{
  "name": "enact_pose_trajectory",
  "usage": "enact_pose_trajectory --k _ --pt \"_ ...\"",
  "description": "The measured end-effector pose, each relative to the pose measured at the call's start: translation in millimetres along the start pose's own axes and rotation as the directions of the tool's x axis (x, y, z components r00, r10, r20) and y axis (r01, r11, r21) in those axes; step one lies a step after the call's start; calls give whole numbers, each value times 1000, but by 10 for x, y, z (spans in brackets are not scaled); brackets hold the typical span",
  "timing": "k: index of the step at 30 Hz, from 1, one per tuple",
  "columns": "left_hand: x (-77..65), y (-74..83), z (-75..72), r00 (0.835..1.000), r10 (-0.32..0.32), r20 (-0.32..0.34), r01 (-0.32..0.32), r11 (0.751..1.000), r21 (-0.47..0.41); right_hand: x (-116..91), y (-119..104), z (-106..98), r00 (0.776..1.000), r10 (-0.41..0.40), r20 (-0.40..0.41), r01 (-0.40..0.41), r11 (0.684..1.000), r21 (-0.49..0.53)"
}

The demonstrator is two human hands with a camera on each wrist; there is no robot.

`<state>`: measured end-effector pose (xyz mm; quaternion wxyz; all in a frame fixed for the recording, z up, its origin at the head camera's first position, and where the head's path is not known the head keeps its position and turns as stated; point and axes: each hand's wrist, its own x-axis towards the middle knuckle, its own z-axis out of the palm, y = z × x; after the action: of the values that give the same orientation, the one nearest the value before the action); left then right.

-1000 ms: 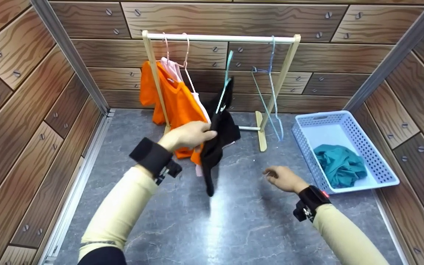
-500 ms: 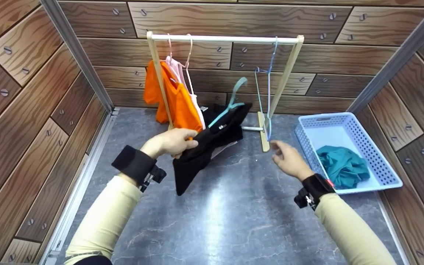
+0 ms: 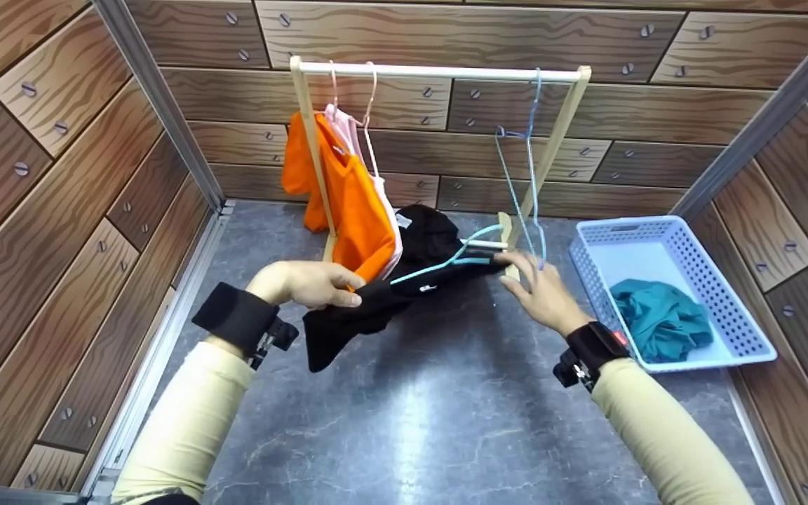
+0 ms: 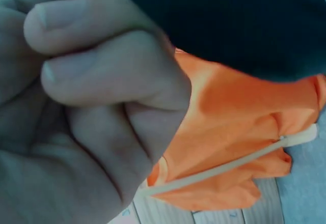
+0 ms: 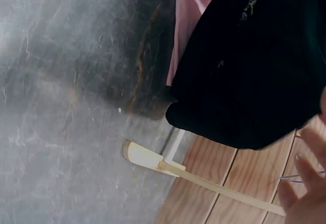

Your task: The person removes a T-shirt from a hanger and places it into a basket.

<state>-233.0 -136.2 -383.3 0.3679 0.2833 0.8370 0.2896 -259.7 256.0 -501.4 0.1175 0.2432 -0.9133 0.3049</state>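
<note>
The black shirt (image 3: 383, 305) is in front of the rack, between the two hands, with the turquoise hanger (image 3: 439, 267) across its neck and the hanger's hook free of the rail (image 3: 453, 71). The left hand (image 3: 306, 284) has its fingers bent round the shirt's near end and pinches the cloth there, a grip that probably bears most of the weight and pulls that side taut. The right hand (image 3: 544, 298) is at the other end, fingers loose and spread, a fingertip seeming to touch the cloth, perhaps to steady that side. Whether the shirt meets the floor (image 3: 306, 435) is unclear. Just behind it, an orange shirt (image 3: 358, 210) and pink clothes (image 3: 339, 126) hang close together at the rail's left end, while a blue hanger (image 3: 531, 154) hangs bare near its right end. Farther right stands a basket (image 3: 628, 252) with green cloth (image 3: 663, 322) crumpled inside, its walls likely stopping the cloth from spreading.
</note>
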Motion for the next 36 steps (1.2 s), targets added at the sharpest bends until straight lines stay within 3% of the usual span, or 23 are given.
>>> enact_pose_trajectory --k 3,6,10,13,19,26,32,36 --pt "25 -39 11 1000 -23 15 24 998 -54 -41 6 13 1000 -20 24 18 999 48" --pt "54 -60 29 997 -55 45 59 994 -97 -91 5 33 999 -9 37 9 1000 15" --pt "95 -56 60 994 -61 90 67 996 -63 -132 11 76 999 16 41 -15 1000 -21" --pt "115 -65 79 994 -52 93 55 998 -24 -163 23 94 998 20 57 -21 1000 18" --pt "124 -106 81 998 -65 1 64 994 84 -340 -10 19 997 35 71 -45 989 143" --pt "313 1 142 989 -81 -121 114 949 294 -542 -132 -150 995 89 44 -96 976 195" --pt "592 216 256 985 19 -169 55 904 425 -618 -167 -180 995 85 51 -93 980 174" --pt "791 383 343 973 130 -192 -38 906 421 -616 -211 -134 994 81 71 -93 979 180"
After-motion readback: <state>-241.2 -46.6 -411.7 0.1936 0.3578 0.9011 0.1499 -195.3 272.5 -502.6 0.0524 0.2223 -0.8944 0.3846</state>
